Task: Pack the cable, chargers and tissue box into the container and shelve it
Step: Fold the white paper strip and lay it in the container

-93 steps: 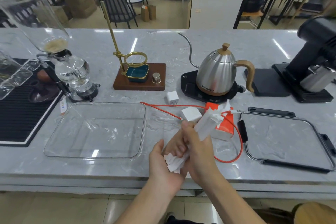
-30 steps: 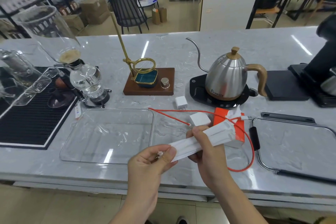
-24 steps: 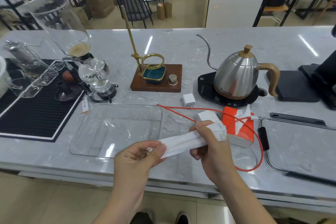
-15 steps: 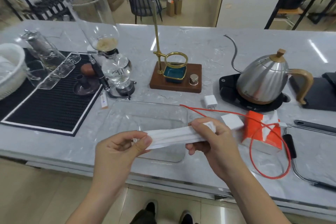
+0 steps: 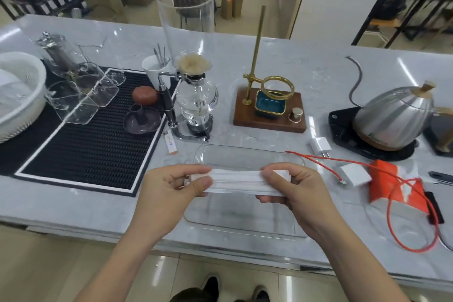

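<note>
Both hands hold a folded stack of white tissues [image 5: 236,180] level above the clear container [image 5: 245,225]. My left hand [image 5: 171,191] pinches its left end and my right hand [image 5: 294,189] grips its right end. The orange tissue box [image 5: 392,189] lies on the counter to the right, with the red cable [image 5: 392,216] looped over and around it. A white square charger [image 5: 353,174] sits beside the box, at the cable's end. A smaller white plug charger [image 5: 320,146] lies behind the container's far right corner.
A black ridged mat [image 5: 85,135] with glassware and a white basket [image 5: 19,95] is at the left. A glass siphon brewer [image 5: 193,95], a brass stand on a wooden base [image 5: 269,110] and a steel kettle [image 5: 394,117] stand behind the container. A lighter [image 5: 170,142] lies beside the mat.
The view has swung left. Both hands have carried the tissue stack left from beside the tissue box to above the container, and it now lies level between them.
</note>
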Demonstrator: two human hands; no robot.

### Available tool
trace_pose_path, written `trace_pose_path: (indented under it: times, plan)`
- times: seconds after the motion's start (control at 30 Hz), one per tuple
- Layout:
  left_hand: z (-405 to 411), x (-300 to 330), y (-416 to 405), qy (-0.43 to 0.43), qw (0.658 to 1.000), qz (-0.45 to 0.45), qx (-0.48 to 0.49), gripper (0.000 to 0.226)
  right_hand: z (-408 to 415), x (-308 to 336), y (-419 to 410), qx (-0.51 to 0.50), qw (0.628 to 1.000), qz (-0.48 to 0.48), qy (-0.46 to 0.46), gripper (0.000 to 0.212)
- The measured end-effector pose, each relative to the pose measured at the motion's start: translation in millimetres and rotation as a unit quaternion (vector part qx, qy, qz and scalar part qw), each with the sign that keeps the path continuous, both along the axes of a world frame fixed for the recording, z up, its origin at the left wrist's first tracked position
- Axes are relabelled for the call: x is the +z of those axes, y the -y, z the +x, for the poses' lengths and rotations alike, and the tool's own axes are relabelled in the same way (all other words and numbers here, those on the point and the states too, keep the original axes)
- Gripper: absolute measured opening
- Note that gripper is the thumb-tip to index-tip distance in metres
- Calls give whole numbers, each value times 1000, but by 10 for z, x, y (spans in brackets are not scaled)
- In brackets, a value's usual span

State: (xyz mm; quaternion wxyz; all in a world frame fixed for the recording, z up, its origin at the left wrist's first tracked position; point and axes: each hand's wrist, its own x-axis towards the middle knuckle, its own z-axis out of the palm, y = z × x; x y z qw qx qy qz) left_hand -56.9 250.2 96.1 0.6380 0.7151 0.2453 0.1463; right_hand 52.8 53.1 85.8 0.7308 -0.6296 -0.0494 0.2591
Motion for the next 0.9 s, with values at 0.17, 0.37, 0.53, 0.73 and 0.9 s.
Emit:
trace_pose_path:
  times: [0.17,0.37,0.53,0.73,0.9]
  plan:
    - [111,-66,-211,-32,989,73,-124,18,-25,-26,7,-37,999,-20,-4,10]
    - [257,-86,-348,-56,944,205,-253,25,-13,-92,21,-58,997,-29,-33,8]
    - [357,-147,-388,-59,918,252,-300,41,-9,-138,10,-63,997,-42,-31,7]
    - [420,-235,-370,-80,900,282,-324,38,2,-183,-22,-38,994,-105,-4,11]
    - [472,-288,-335,-109,875,310,-356,34,52,-235,-4,5,983,-179,27,10]
